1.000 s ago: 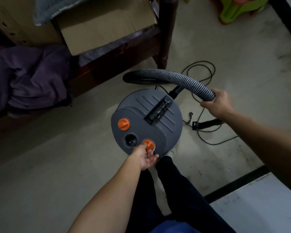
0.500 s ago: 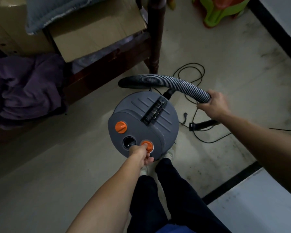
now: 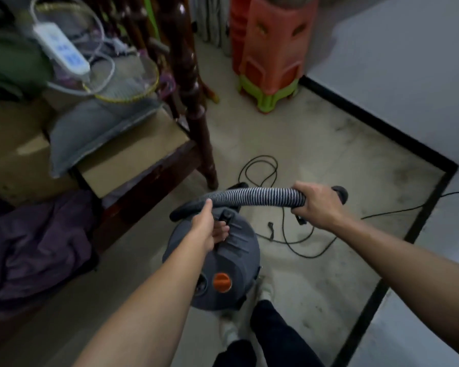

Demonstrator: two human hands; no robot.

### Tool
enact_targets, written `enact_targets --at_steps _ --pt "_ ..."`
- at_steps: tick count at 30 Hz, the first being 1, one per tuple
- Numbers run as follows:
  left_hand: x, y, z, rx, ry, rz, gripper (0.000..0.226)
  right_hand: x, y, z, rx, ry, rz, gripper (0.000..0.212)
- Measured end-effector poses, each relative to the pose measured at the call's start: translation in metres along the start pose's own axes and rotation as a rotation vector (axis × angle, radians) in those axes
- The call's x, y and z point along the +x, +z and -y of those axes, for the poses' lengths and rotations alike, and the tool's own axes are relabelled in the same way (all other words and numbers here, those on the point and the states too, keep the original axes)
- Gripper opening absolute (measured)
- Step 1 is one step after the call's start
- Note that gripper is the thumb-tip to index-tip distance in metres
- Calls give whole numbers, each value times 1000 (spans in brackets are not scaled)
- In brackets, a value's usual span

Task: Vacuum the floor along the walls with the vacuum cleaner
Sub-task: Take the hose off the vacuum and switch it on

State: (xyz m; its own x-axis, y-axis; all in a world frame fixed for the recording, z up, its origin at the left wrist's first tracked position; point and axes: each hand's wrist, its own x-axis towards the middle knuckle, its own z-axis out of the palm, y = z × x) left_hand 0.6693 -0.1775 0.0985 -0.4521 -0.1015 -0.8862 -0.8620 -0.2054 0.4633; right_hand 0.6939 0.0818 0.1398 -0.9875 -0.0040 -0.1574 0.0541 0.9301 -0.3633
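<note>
A round grey vacuum cleaner [image 3: 231,260] with an orange knob [image 3: 222,282] stands on the pale floor just in front of my feet. My left hand [image 3: 207,229] reaches over its top and curls round the black carry handle there. My right hand [image 3: 316,203] grips the grey ribbed hose [image 3: 255,197], which arcs across above the canister. The hose's far end, past my right hand, is mostly hidden. A black power cord [image 3: 278,207] lies looped on the floor behind the vacuum.
A dark wooden bed frame with a turned post [image 3: 194,102] stands at left, with cardboard boxes [image 3: 133,157], a grey cushion, a power strip [image 3: 61,49] and purple cloth [image 3: 37,247]. Stacked orange and green stools [image 3: 270,54] stand by the white wall [image 3: 408,75]. A black skirting line [image 3: 376,123] edges the floor.
My left hand left the orange knob near the front of the canister and moved up to the carry handle. The view tilted up, showing the wall corner and stools.
</note>
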Motion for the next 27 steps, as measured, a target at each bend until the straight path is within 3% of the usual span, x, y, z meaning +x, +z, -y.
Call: enact_targets --at_steps 3,7,9,11,13,16,18,20,22,24,25,27 --pt "-21 30 -32 -189 -63 138 59 -19 -31 6 -31 -91 -57 28" --pt "-49 80 -65 -165 -45 100 19 -37 -53 -5 -25 -114 -194 29" --pt "-62 106 -77 -85 -44 148 9 -42 -59 -23 -23 11 -296 37" --pt "-77 133 -88 -6 -19 205 9 -44 -62 -51 60 298 -369 53" --pt "-87 164 -101 73 50 221 9 -38 -65 -84 349 698 -352 68" --pt "-94 215 -122 171 163 199 22 -16 -68 -127 1316 1141 -244 54" --pt "-94 248 -138 235 222 192 19 3 -71 -160 1944 1160 -290 41" --pt "-90 278 -158 292 287 163 20 23 -80 -200 2273 1179 -453 43" --pt "-85 303 -178 347 363 94 24 43 -94 -240 2422 1236 -480 58" --pt "-78 322 -195 400 407 54 28 63 -113 -275 2411 1225 -346 79" --pt "-76 330 -203 424 416 58 30 76 -124 -291 2348 1201 -252 82" --pt "-70 344 -218 486 414 95 43 103 -152 -317 2206 1207 -174 66"
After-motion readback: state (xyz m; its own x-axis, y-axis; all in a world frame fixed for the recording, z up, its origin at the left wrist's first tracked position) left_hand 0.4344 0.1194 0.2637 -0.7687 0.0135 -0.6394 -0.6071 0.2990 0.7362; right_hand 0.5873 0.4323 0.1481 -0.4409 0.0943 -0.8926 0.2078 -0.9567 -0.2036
